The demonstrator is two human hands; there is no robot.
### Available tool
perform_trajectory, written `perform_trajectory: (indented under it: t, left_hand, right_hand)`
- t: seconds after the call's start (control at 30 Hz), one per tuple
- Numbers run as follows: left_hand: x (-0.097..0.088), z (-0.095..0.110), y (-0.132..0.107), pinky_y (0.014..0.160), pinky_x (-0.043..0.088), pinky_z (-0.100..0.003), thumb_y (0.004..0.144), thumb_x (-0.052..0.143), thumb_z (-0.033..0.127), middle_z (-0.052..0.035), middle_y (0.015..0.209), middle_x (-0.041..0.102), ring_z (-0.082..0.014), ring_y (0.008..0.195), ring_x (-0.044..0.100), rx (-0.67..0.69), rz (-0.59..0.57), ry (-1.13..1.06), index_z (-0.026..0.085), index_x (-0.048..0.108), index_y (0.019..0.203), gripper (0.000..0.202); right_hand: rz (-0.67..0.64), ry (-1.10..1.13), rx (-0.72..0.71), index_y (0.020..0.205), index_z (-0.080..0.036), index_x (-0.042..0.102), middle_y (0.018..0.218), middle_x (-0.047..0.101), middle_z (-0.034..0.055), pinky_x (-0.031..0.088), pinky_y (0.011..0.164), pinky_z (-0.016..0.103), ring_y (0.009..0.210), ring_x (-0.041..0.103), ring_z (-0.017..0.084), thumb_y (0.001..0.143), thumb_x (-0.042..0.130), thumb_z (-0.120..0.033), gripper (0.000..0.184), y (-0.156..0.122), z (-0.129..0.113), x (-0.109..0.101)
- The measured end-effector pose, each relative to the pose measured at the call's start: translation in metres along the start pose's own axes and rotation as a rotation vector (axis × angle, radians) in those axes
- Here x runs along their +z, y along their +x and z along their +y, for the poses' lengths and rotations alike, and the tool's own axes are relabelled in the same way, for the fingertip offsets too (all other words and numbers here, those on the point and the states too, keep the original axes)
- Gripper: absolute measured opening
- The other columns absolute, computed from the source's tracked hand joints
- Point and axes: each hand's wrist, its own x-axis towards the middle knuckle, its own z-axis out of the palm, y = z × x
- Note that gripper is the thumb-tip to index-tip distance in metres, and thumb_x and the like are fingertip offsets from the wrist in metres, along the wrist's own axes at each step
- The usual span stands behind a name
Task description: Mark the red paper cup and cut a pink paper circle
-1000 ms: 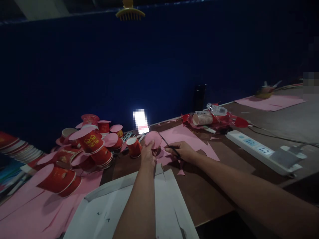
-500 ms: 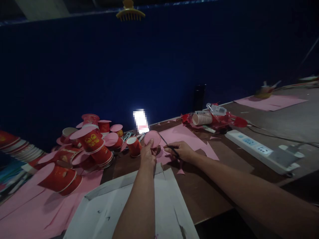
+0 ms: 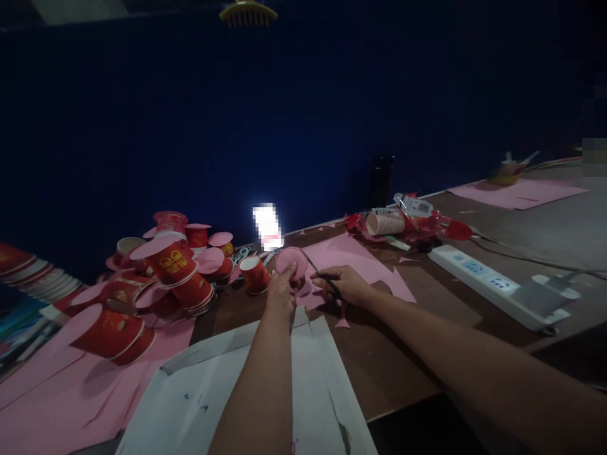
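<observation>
My left hand (image 3: 283, 292) pinches a round pink paper disc (image 3: 291, 260), the thumb lying across its face. Whatever lies behind the disc is hidden. Closed around dark, slim scissors (image 3: 325, 277), my right hand (image 3: 348, 286) is just to the right, and the tool's thin end reaches the disc's right edge. A red paper cup (image 3: 254, 275) stands left of my left hand. Behind and below both hands lies cut pink paper (image 3: 351, 259), and a small pointed scrap (image 3: 343, 323) sits below my right hand.
Red cups with pink discs (image 3: 173, 265) crowd the left. A white board (image 3: 237, 385) lies under my left forearm. A bright phone (image 3: 268, 226) stands at the back. Right are bagged cups (image 3: 386, 223) and a power strip (image 3: 474, 278) with a cable.
The view has tilted slightly, so most things sit a little higher. Both hands keep nearly the same place and the same hold on the disc and scissors.
</observation>
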Motion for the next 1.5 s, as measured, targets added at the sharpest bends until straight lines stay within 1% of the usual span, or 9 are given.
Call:
perform_trajectory:
  t: [0.17,0.37,0.47,0.63,0.73,0.87,1.07,1.23,1.5]
  left_hand:
    - [-0.001,0.001,-0.001,0.044,0.045,-0.021,0.045,0.087,0.029,0.0031,0.06,0.058,-0.0111,0.046,0.057,0.007,-0.043,0.09,0.016,0.055,0.082,0.05]
    - [-0.004,0.001,0.001,0.041,0.04,-0.018,0.048,0.085,0.032,0.0042,0.059,0.057,-0.0084,0.042,0.053,0.002,-0.057,0.14,0.017,0.057,0.087,0.051]
    - [-0.005,0.001,0.002,0.039,0.037,-0.017,0.048,0.085,0.032,0.0052,0.056,0.054,-0.0079,0.04,0.051,-0.008,-0.037,0.156,0.017,0.057,0.084,0.048]
    - [-0.003,0.003,-0.001,0.038,0.036,-0.017,0.046,0.085,0.033,0.0052,0.053,0.054,-0.0068,0.038,0.048,0.003,-0.052,0.15,0.017,0.054,0.076,0.046]
    - [-0.002,0.004,-0.003,0.039,0.037,-0.018,0.044,0.086,0.033,0.0056,0.052,0.054,-0.0066,0.038,0.048,0.021,-0.055,0.134,0.016,0.052,0.073,0.048]
    - [-0.002,0.005,-0.003,0.036,0.032,-0.016,0.045,0.085,0.034,0.0059,0.049,0.051,-0.0062,0.036,0.046,-0.006,-0.038,0.159,0.016,0.05,0.069,0.046]
    - [-0.001,0.006,-0.005,0.037,0.035,-0.016,0.046,0.085,0.031,0.006,0.051,0.052,-0.0067,0.038,0.048,0.0,-0.035,0.154,0.017,0.052,0.074,0.045]
    - [0.001,0.008,-0.008,0.04,0.04,-0.017,0.043,0.086,0.025,0.0055,0.055,0.056,-0.0063,0.04,0.049,0.012,-0.055,0.057,0.016,0.053,0.075,0.047]
    - [0.003,0.009,-0.008,0.038,0.038,-0.016,0.045,0.084,0.021,0.0043,0.058,0.057,-0.0066,0.042,0.051,0.015,-0.06,0.031,0.016,0.054,0.076,0.043]
  right_hand:
    - [-0.013,-0.003,0.0,0.1,-0.008,0.071,0.055,0.055,-0.0026,0.037,0.046,0.02,0.049,0.046,0.008,0.061,0.076,-0.051,0.059,-0.001,-0.001,-0.002]
    - [-0.018,-0.019,-0.03,0.1,-0.009,0.072,0.057,0.056,-0.0021,0.037,0.046,0.02,0.049,0.046,0.008,0.062,0.076,-0.05,0.056,0.002,0.003,-0.005]
    - [-0.017,0.0,-0.019,0.099,-0.01,0.072,0.057,0.056,-0.0022,0.036,0.046,0.02,0.049,0.046,0.008,0.062,0.076,-0.051,0.056,0.001,0.003,-0.005]
    - [0.001,0.009,0.012,0.097,-0.009,0.073,0.053,0.052,-0.0038,0.036,0.046,0.02,0.048,0.043,0.007,0.059,0.077,-0.052,0.057,-0.001,-0.003,-0.002]
    - [0.001,-0.003,-0.003,0.097,-0.009,0.073,0.054,0.053,-0.0033,0.037,0.047,0.021,0.05,0.045,0.008,0.06,0.076,-0.052,0.057,-0.001,-0.004,-0.001]
    - [0.0,-0.015,-0.02,0.098,-0.009,0.073,0.056,0.053,-0.0028,0.036,0.046,0.021,0.05,0.043,0.008,0.061,0.076,-0.053,0.058,-0.001,-0.002,-0.002]
    - [0.009,-0.02,0.003,0.098,-0.009,0.073,0.054,0.053,-0.0032,0.035,0.046,0.021,0.048,0.043,0.007,0.06,0.076,-0.052,0.058,-0.004,-0.006,-0.001]
    - [0.015,-0.014,0.003,0.096,-0.008,0.073,0.054,0.052,-0.0034,0.035,0.045,0.02,0.049,0.043,0.007,0.059,0.077,-0.05,0.056,-0.005,-0.009,0.0]
    - [0.005,0.013,0.015,0.098,-0.009,0.073,0.052,0.049,-0.0052,0.033,0.043,0.019,0.046,0.04,0.006,0.061,0.077,-0.05,0.055,-0.005,-0.007,-0.001]
